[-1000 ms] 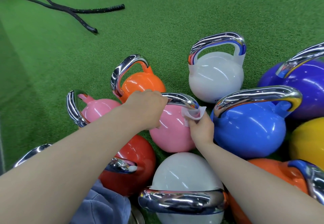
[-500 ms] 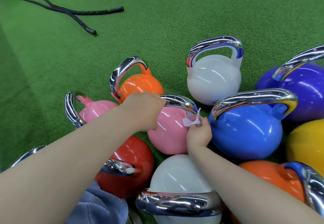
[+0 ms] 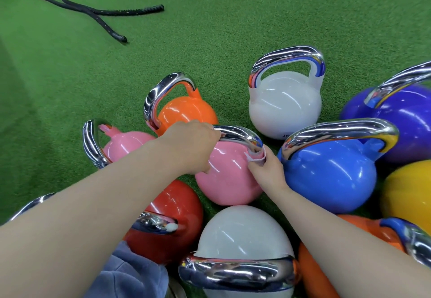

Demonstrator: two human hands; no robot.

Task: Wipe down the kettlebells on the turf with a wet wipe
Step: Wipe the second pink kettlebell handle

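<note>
Pink kettlebell [image 3: 229, 176]: left hand [image 3: 191, 146] grips its handle, right hand [image 3: 265, 169] pinches the wipe [image 3: 255, 156]; labels seemingly unreadable.

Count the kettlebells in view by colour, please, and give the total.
Pink: 2
Orange: 2
White: 2
Red: 1
Blue: 1
Purple: 1
Yellow: 1
Total: 10. One more chrome handle shows at the left edge; its colour is hidden.
</note>
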